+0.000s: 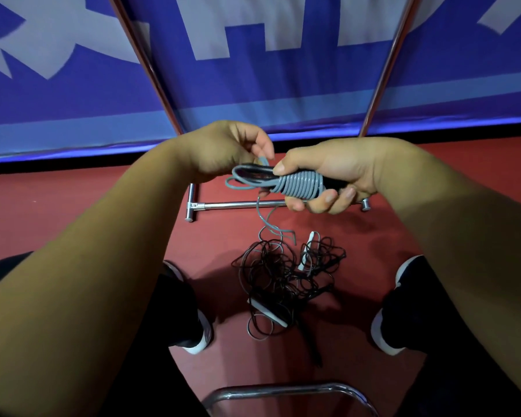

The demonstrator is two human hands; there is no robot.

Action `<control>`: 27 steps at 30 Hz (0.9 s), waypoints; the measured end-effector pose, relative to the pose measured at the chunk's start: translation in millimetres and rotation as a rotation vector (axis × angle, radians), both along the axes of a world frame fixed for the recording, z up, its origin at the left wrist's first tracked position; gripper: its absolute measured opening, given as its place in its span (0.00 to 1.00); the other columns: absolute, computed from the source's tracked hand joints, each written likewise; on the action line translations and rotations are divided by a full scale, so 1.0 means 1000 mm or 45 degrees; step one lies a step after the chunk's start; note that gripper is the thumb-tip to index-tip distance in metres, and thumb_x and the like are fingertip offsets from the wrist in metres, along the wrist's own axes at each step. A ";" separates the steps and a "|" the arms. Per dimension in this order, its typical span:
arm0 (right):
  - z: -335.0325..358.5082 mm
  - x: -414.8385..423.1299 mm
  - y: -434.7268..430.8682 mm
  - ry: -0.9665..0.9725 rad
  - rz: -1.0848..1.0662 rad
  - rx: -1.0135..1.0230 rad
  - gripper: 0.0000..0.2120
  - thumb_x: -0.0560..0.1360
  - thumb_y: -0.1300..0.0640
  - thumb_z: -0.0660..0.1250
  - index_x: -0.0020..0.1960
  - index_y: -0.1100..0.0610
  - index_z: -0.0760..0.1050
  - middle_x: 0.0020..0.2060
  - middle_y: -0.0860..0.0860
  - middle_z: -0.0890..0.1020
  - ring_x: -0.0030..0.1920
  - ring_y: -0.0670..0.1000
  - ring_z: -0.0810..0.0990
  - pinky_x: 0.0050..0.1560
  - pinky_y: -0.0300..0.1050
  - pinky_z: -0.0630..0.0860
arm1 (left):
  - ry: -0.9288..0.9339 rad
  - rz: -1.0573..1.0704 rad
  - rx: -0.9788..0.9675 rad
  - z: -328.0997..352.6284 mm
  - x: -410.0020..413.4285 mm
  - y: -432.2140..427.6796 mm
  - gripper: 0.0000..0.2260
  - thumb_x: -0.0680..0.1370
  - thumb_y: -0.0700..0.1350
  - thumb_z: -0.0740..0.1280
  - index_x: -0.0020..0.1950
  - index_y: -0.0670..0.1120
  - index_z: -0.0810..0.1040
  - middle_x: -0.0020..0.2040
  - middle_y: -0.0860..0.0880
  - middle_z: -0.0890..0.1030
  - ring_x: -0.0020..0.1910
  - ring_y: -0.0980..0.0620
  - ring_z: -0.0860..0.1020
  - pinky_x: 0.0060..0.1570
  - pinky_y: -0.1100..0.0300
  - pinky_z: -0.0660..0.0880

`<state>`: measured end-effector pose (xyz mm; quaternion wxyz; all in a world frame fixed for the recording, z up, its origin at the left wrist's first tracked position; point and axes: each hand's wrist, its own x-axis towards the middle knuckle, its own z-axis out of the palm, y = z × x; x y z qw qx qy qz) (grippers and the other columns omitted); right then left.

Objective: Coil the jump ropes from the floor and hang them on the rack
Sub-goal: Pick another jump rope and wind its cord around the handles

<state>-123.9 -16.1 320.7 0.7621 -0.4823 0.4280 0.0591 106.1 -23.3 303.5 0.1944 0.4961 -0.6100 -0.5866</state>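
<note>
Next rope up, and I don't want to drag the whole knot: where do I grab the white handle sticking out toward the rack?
Probably pinch the white handle at its far tip, coming down from the rack side. That end pokes clear of the black tangle onto bare floor, while its nearer part seems to run under the loops.

dim, soft focus, wide-angle edge warp (shadows underfoot).

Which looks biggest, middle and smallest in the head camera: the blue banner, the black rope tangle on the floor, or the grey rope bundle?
1. blue banner
2. black rope tangle
3. grey rope bundle
The bundle is nearer the camera and nearly as wide, so those two are close.
</note>
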 end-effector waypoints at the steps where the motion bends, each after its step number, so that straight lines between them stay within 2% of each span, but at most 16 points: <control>1: -0.001 0.002 0.001 0.040 0.021 -0.011 0.14 0.84 0.46 0.62 0.56 0.57 0.76 0.37 0.54 0.78 0.23 0.46 0.63 0.21 0.31 0.52 | -0.026 -0.001 -0.018 0.001 0.000 -0.001 0.16 0.74 0.23 0.68 0.48 0.44 0.82 0.39 0.48 0.81 0.36 0.54 0.77 0.39 0.64 0.76; 4: -0.007 0.006 0.000 0.178 0.033 -0.142 0.13 0.83 0.46 0.65 0.58 0.56 0.74 0.37 0.53 0.79 0.25 0.46 0.65 0.20 0.30 0.56 | -0.133 -0.017 -0.085 0.005 -0.006 -0.002 0.18 0.71 0.23 0.71 0.52 0.43 0.84 0.40 0.47 0.80 0.38 0.54 0.77 0.42 0.65 0.77; 7: -0.011 0.005 -0.004 0.246 -0.029 -0.247 0.12 0.83 0.46 0.66 0.59 0.55 0.76 0.43 0.55 0.84 0.27 0.47 0.67 0.21 0.31 0.57 | -0.223 -0.022 -0.173 0.008 -0.014 -0.003 0.18 0.71 0.27 0.75 0.54 0.45 0.85 0.41 0.47 0.81 0.40 0.53 0.77 0.46 0.63 0.77; 11: -0.022 0.006 -0.012 0.408 -0.058 -0.486 0.15 0.82 0.46 0.68 0.57 0.58 0.77 0.49 0.56 0.89 0.30 0.51 0.71 0.25 0.36 0.64 | -0.436 -0.080 -0.319 0.013 -0.022 -0.003 0.17 0.72 0.30 0.75 0.55 0.48 0.85 0.44 0.46 0.85 0.39 0.51 0.82 0.48 0.59 0.81; 13: -0.026 0.006 -0.015 0.529 -0.044 -0.660 0.18 0.80 0.44 0.67 0.53 0.61 0.80 0.45 0.57 0.89 0.29 0.53 0.72 0.27 0.39 0.68 | -0.614 -0.055 -0.359 0.011 -0.026 -0.003 0.16 0.72 0.33 0.75 0.54 0.49 0.84 0.45 0.48 0.87 0.41 0.49 0.84 0.51 0.51 0.83; 16: -0.029 0.008 -0.014 0.640 -0.090 -0.860 0.21 0.81 0.44 0.66 0.48 0.63 0.82 0.30 0.56 0.82 0.22 0.52 0.73 0.25 0.38 0.70 | -0.676 0.035 -0.169 0.003 -0.030 0.001 0.11 0.74 0.35 0.77 0.52 0.43 0.82 0.45 0.42 0.87 0.41 0.45 0.87 0.47 0.45 0.85; 19: -0.032 0.012 -0.011 0.654 -0.154 -0.977 0.20 0.79 0.48 0.67 0.50 0.66 0.82 0.27 0.56 0.81 0.19 0.52 0.74 0.21 0.35 0.68 | -0.729 0.081 0.018 -0.001 -0.034 0.008 0.04 0.80 0.39 0.73 0.50 0.39 0.80 0.40 0.40 0.86 0.34 0.46 0.86 0.38 0.51 0.86; 20: -0.033 0.014 -0.010 0.638 -0.192 -0.989 0.19 0.79 0.49 0.67 0.50 0.67 0.82 0.26 0.56 0.80 0.19 0.52 0.74 0.21 0.35 0.68 | -0.725 0.097 0.058 -0.002 -0.035 0.009 0.06 0.82 0.41 0.70 0.51 0.38 0.80 0.39 0.41 0.87 0.33 0.46 0.86 0.35 0.52 0.85; 22: -0.033 0.016 -0.009 0.590 -0.306 -0.996 0.17 0.77 0.51 0.68 0.51 0.67 0.80 0.28 0.57 0.79 0.22 0.53 0.73 0.23 0.37 0.70 | -0.598 0.163 0.188 -0.003 -0.037 0.010 0.08 0.85 0.41 0.64 0.53 0.36 0.79 0.41 0.41 0.87 0.36 0.42 0.87 0.36 0.50 0.85; 24: -0.031 0.017 -0.010 0.526 -0.417 -0.975 0.13 0.77 0.52 0.68 0.51 0.63 0.78 0.32 0.59 0.79 0.29 0.55 0.74 0.24 0.40 0.70 | -0.408 0.234 0.256 -0.006 -0.034 0.008 0.10 0.86 0.41 0.60 0.56 0.37 0.79 0.41 0.41 0.87 0.39 0.42 0.87 0.45 0.47 0.85; 27: -0.029 0.016 -0.011 0.446 -0.533 -0.888 0.09 0.76 0.51 0.68 0.49 0.57 0.75 0.44 0.63 0.86 0.35 0.56 0.75 0.27 0.41 0.70 | -0.209 0.223 0.121 -0.007 -0.026 0.001 0.11 0.88 0.43 0.60 0.56 0.41 0.81 0.43 0.43 0.85 0.46 0.45 0.85 0.60 0.45 0.80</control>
